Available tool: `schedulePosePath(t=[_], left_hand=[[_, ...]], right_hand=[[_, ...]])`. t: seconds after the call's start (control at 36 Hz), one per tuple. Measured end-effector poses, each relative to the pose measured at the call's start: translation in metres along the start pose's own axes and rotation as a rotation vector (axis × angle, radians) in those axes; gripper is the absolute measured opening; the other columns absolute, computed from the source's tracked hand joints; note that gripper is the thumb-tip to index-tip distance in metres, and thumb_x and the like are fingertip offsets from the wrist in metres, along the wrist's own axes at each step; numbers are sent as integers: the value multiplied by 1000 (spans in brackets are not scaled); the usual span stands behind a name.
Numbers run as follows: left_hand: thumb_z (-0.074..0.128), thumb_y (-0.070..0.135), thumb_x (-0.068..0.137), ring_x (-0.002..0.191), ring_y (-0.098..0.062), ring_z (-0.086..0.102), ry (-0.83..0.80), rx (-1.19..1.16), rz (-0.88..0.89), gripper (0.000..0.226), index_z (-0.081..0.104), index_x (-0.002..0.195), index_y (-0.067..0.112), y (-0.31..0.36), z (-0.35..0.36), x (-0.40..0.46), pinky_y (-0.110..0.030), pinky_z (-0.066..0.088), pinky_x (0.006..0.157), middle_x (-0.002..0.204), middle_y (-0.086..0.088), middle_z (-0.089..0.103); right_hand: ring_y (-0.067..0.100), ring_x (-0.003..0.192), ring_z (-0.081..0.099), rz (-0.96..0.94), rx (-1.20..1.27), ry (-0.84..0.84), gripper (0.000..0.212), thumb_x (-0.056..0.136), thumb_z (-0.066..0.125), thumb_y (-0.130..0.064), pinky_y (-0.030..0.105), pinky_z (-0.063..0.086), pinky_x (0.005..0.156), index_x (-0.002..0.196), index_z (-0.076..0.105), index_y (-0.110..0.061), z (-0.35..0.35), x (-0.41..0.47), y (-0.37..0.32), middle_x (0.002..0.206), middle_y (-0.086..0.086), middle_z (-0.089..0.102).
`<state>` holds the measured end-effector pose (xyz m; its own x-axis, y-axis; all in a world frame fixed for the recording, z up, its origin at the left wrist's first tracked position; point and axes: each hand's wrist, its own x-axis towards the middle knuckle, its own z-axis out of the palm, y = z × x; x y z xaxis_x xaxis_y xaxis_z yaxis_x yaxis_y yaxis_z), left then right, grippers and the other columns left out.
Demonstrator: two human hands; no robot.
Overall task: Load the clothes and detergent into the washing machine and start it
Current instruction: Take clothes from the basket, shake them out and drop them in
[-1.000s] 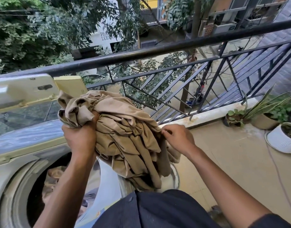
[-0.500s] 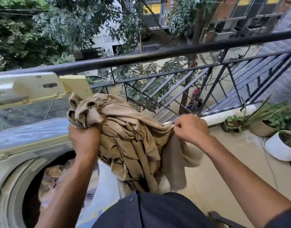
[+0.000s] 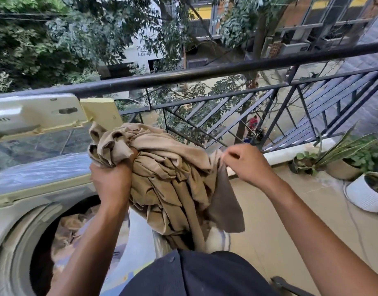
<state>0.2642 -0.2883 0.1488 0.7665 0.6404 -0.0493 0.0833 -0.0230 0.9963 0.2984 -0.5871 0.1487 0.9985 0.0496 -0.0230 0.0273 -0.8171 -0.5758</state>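
A bunched tan cloth (image 3: 173,178) hangs in front of me, above and to the right of the washing machine's round drum opening (image 3: 62,238). My left hand (image 3: 111,184) is clenched on the cloth's upper left end. My right hand (image 3: 245,163) pinches its right edge, from which a flap hangs down. The top-loading washing machine (image 3: 23,189) stands at the left with its lid (image 3: 34,114) raised. Some tan fabric lies inside the drum (image 3: 70,227). No detergent is in view.
A black metal balcony railing (image 3: 205,73) runs across behind the machine. Potted plants (image 3: 365,189) stand on the tiled floor at the right, by the low white kerb. My dark clothing fills the bottom centre.
Both hands have lifted the cloth slightly. My right hand has moved up and to the right, drawing out the cloth's edge so that a flap now hangs free.
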Motion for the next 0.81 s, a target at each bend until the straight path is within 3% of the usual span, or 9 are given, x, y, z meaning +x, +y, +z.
schedulePosePath(t=[0.06,0.14,0.31,0.42,0.5,0.58,0.67,0.75,0.81], left_hand=[[82,53,53,96,-13,73,26,-14,-31,60,75,109,32,2,2,1,-36,59,91,101,11,77],[82,63,48,107,-21,72,74,-24,-61,85,71,123,26,7,4,1,-44,58,100,115,1,76],[87,66,55,107,-16,74,41,-76,-60,59,72,104,36,15,6,-4,-45,57,103,111,7,78],[87,71,64,106,-7,74,-182,-134,6,51,76,101,37,21,10,-19,-36,58,98,106,12,80],[83,72,57,102,5,71,-297,-59,116,60,72,103,35,21,17,-32,-21,57,87,100,19,79],[89,58,53,112,2,70,-382,62,160,68,72,113,31,15,24,-36,-25,58,95,111,18,78],[93,54,50,108,-5,73,-353,176,149,67,75,111,35,13,29,-37,-40,61,95,107,15,79],[96,41,58,96,-1,71,-234,232,164,43,71,91,52,11,32,-37,-35,59,89,88,28,72],[93,41,60,85,9,67,-192,204,166,37,69,82,58,11,33,-36,-34,59,86,79,32,68]], right_hand=[[8,58,48,-57,350,-51,31,99,60,-27,29,39,59,72,62,-15,-8,0,-16,61,-12,55],[13,79,59,-129,758,-142,24,104,59,-18,35,47,77,82,70,-19,-13,-2,-41,81,-4,67],[12,86,64,-231,1301,-204,25,104,56,-12,25,53,78,89,73,-22,-32,0,-86,90,-1,70],[15,80,68,-257,1588,-320,16,106,50,-9,29,59,72,98,64,-12,-36,3,-118,88,2,70],[21,86,66,-275,1634,-400,20,105,49,-3,35,58,84,96,65,-9,-24,4,-143,94,9,69],[30,101,60,-324,1496,-416,18,102,53,-1,48,48,101,93,67,-6,-8,2,-157,114,20,62],[22,90,64,-342,1382,-451,21,103,54,0,36,54,89,89,68,-6,-4,3,-155,102,13,65],[19,85,64,-345,1339,-492,22,106,49,-2,27,56,79,90,64,-3,-12,7,-146,97,12,64],[16,88,65,-331,1332,-519,24,109,43,-7,26,55,81,98,63,2,-19,9,-136,99,10,66]])
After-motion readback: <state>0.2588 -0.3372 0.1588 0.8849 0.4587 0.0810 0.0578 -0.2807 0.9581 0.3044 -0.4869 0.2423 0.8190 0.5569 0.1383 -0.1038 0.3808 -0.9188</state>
